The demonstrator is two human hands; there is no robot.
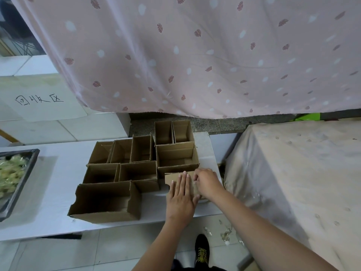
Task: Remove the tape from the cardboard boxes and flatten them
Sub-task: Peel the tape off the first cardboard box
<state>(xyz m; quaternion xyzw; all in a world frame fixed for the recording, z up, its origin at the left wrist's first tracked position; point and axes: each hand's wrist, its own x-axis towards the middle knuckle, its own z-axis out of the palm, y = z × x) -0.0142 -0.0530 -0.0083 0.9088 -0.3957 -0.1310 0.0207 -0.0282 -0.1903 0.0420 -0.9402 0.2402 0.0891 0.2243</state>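
On the table's right edge, left hand (180,196) presses the brown box (172,178) flat, right hand (207,182) pinching its tape (195,182).

White table (48,192) w/ open cardboard boxes (121,173), black tray (29,169) at left.
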